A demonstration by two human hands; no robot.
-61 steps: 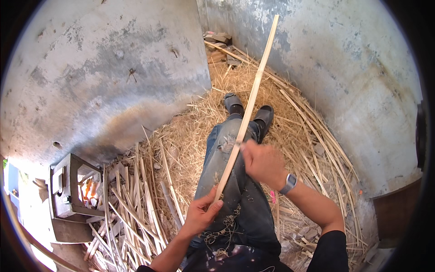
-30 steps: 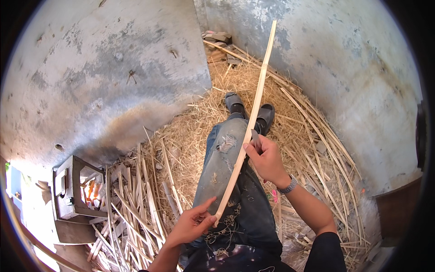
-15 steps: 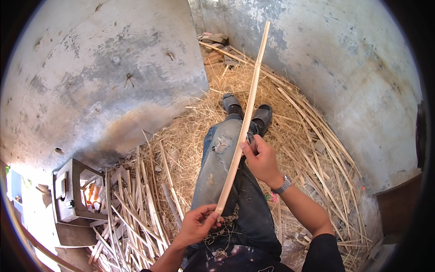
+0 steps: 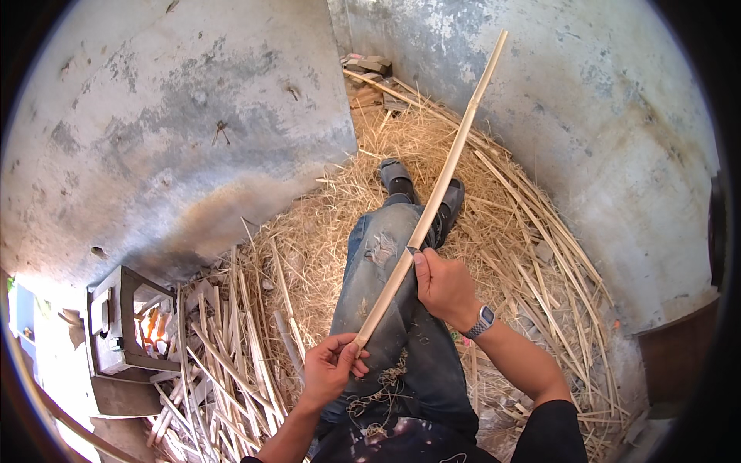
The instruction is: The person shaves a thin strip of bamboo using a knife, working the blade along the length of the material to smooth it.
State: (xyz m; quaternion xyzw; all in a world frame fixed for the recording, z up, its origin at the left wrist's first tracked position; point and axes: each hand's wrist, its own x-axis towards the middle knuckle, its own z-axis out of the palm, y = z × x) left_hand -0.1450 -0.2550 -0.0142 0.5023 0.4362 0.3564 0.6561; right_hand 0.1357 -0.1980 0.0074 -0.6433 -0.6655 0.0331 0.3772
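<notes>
Grey concrete walls (image 4: 193,131) enclose a floor heaped with straw and shavings (image 4: 509,224), with a pile of split cane strips (image 4: 224,363) at the left. The person sits with jeans-clad legs (image 4: 386,309) stretched out. A long pale cane stick (image 4: 440,185) slants across them, up toward the far wall. The left hand (image 4: 328,370) pinches its lower end; the right hand (image 4: 444,285) grips a small blade against its middle
</notes>
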